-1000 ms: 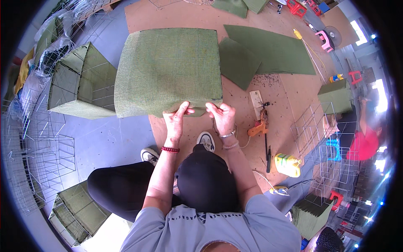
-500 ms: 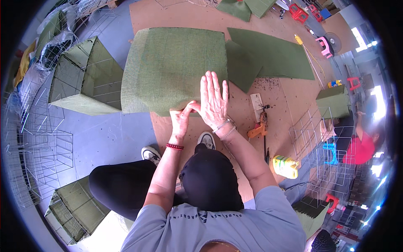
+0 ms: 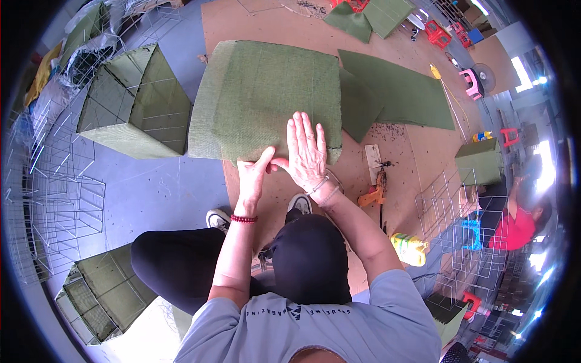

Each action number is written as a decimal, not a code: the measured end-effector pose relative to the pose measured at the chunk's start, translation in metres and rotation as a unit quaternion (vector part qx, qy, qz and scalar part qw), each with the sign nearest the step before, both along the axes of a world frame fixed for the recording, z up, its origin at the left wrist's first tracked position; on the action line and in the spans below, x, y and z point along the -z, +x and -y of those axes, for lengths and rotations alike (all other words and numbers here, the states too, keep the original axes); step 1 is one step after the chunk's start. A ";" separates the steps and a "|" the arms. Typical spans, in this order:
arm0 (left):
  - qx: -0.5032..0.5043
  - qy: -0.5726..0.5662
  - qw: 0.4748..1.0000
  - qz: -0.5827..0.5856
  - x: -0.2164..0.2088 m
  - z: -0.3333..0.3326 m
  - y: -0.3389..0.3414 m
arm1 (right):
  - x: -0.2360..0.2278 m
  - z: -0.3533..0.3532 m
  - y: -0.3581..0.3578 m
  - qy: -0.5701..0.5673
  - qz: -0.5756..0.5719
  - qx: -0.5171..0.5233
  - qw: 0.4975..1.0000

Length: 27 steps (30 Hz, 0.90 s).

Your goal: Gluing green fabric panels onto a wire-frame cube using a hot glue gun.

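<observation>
Several bare wire cages [image 3: 66,206] crowd the far left, only wire visible inside them. Low on that side, a green-covered box [image 3: 109,296] shows wire mesh on its exposed face; its interior too dim to read. Farther from the person, a larger green-covered box [image 3: 136,100] stands on grey floor [image 3: 160,190], open side showing wire bars and green inner walls, no loose contents made out.

Middle: large green cloth-covered piece [image 3: 272,91] directly in front of the person, a paler band down its left side, its near edge at the hands. Cannot tell whether it is hollow. Left hand [image 3: 251,184] pinches that near edge, thumb on top, fingers curled beneath. Right hand [image 3: 307,163] lies flat on the cloth, fingers straight and nearly together, thumb stretched toward the left hand, grasping nothing.

Right of it, flat green sheets [image 3: 411,91] overlap on brown sheeting [image 3: 402,157]. Near them, a small pale board [image 3: 372,158] and an orange glue gun [image 3: 372,196]. Closer in, a yellow jug [image 3: 410,249]; fill level cannot be told. Beyond, a wire cage [image 3: 455,202], bars see-through, and a closed-looking green box [image 3: 480,162]. Far right, a co-worker in red [image 3: 514,230].
</observation>
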State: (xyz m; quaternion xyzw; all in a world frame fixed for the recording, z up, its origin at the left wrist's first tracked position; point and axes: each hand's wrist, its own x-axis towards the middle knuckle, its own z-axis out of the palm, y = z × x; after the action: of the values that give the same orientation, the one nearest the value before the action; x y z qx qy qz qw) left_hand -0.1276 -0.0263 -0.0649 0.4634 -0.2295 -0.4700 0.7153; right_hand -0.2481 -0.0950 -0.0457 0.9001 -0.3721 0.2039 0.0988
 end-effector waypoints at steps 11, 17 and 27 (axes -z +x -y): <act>-0.080 0.020 0.996 0.023 0.017 0.007 0.000 | -0.013 -0.009 0.006 0.042 -0.007 -0.003 0.999; -0.155 -0.132 0.978 0.049 0.016 0.008 -0.003 | -0.019 -0.008 0.042 0.028 0.005 -0.061 0.998; -0.083 0.035 0.995 0.033 -0.003 -0.008 0.036 | 0.005 -0.006 0.041 -0.003 -0.017 -0.048 0.999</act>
State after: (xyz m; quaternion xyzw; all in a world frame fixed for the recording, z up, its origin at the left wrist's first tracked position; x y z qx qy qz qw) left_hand -0.0918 -0.0180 -0.0617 0.5209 -0.1971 -0.4011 0.7273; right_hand -0.2068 -0.0888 -0.0506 0.9199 -0.3265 0.1940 0.0979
